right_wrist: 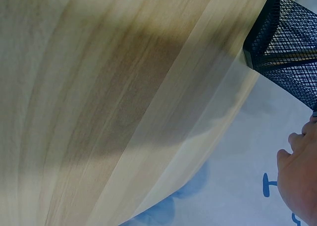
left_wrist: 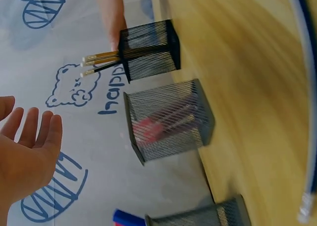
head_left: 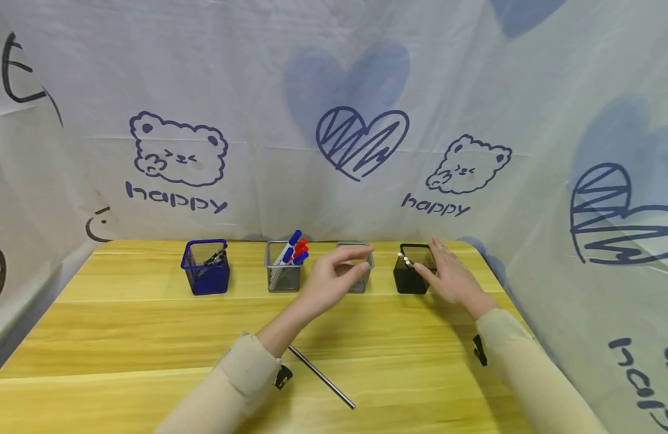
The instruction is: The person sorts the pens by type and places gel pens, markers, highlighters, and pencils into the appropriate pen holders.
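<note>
My left hand [head_left: 330,278] hovers with nothing in it, its fingers extended in front of a grey mesh pen holder [left_wrist: 168,119] that it partly hides in the head view. Something blurred and red shows through that holder's mesh. At the right, my right hand [head_left: 453,276] is at the side of a black mesh pen holder [head_left: 411,282], fingers extended at its far side and thumb by the rim. Several pencils [left_wrist: 99,59] with white erasers stick out of it. On the table, nearer to me, lies a dark pencil [head_left: 323,378], partly hidden by my left arm.
A second grey mesh holder [head_left: 283,279] holds blue- and red-capped markers [head_left: 294,248]. Farther left is a blue mesh holder [head_left: 206,283] with dark pens [head_left: 217,256]. All the holders stand in a row along the wooden table's [head_left: 149,343] back edge, before a printed curtain [head_left: 258,72].
</note>
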A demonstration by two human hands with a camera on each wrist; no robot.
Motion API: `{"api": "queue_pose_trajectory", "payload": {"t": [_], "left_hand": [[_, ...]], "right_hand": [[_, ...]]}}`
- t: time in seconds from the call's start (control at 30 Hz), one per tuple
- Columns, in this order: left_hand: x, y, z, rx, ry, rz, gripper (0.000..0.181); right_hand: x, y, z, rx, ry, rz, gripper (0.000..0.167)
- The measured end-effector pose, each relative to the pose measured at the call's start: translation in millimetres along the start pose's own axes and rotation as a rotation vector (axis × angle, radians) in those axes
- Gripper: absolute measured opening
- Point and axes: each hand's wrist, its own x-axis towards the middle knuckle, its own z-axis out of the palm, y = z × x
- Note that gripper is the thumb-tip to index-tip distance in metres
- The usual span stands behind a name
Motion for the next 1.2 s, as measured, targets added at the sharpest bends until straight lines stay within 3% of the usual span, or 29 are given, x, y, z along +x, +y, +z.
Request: {"api": "queue_pose_trajectory", "payload": {"t": [0.33, 0.57, 0.8, 1.2], "left_hand": [[-36.8, -17.8, -35.7, 0.121, -0.034, 0.021, 0.032], [-58.1, -35.7, -63.4, 0.231, -0.102, -0.022, 0.030], [-71.5, -53.5, -82.1, 0.328, -0.273, 0.002, 0.026], [-85.6, -67.1, -92.6, 0.349, -0.567, -0.094, 0.020]], "right_hand": [[0.5, 0.0, -3.0, 0.000, 0.005, -0.010, 0.093], [-0.5, -0.6, -5.8, 0.007, 0.009, -0.014, 0.093], [-1.6, -0.7, -4.0, 0.004, 0.004, -0.012, 0.093], [-0.8, -1.5, -1.8, 0.005, 0.001, -0.008, 0.093]]}}
